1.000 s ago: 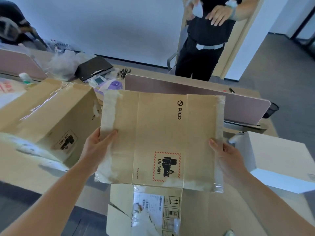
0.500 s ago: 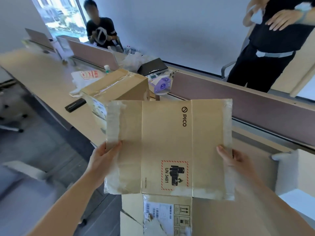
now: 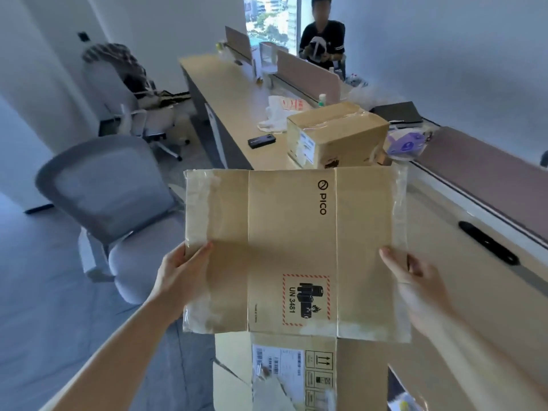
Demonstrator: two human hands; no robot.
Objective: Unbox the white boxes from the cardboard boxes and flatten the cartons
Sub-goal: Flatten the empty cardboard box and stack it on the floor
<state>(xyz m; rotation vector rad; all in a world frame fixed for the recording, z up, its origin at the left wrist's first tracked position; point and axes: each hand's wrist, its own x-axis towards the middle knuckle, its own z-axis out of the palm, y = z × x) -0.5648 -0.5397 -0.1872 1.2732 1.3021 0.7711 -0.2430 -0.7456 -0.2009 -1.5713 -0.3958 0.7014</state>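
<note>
A flattened brown carton (image 3: 296,250) is held up in the air in front of the person, its broad face toward the camera, over the near edge of the desk (image 3: 234,96) and beside a grey chair (image 3: 118,203). Creases split the face into 3 upright panels, and clear tape runs down both side edges, wrinkled and partly lifted. A further panel hangs below, with a torn flap at its lower left.

The 2 forearms reach up from below. The left hand (image 3: 181,271) has its grip clamped on the carton's left edge, thumb flat on the front and fingers hidden behind. The right hand (image 3: 415,280) has its grip clamped on the right edge the same way, over the tape.

Printed near the top is a ring logo and "PICO", turned sideways. Lower down, a red-hatched frame holds a black battery symbol with a flame and "UN 3481". The hanging panel carries a white barcode label and handling symbols, 2 upward arrows among them; the small print is unreadable.

Behind, a taped cardboard box (image 3: 335,134) stands on the desk near a dark phone (image 3: 261,141).
</note>
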